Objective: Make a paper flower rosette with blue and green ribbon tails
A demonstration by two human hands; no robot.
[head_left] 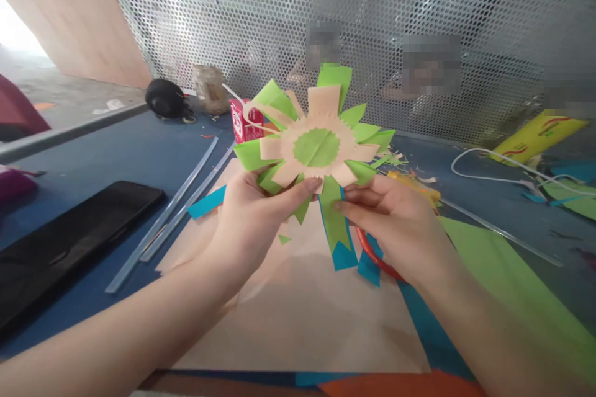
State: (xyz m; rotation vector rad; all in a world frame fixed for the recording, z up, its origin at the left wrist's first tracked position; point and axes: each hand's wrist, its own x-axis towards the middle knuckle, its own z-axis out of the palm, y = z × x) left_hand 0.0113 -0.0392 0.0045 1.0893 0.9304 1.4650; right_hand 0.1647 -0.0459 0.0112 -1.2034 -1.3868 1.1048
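Since the green-and-blue paper tail (333, 220) hangs from the lower edge of the paper rosette (316, 147), the step in hand looks like setting that tail straight. The rosette is held up in front of the person, above a peach paper sheet (326, 322). The left hand (249, 208) pinches its bottom rim, thumb on the front; the right hand (395, 211), close beside it, grips the tail's right edge between thumb and fingers. To do this well, the left thumb should stay firm on the rim while the right hand turns the tail in line with the scalloped green centre, keeping the green layer even over the blue. Light pressure is best, as the folded petals would probably crease easily.

The rosette's back is out of sight, so whether the tail is glued or merely held cannot be told. Most fingertips are hidden behind the paper. A red curved piece (367, 250) runs under the right hand, perhaps a scissor handle; a yellow item (416, 186) behind that hand is largely covered. The black phone (84, 242) is cut off at the left edge.
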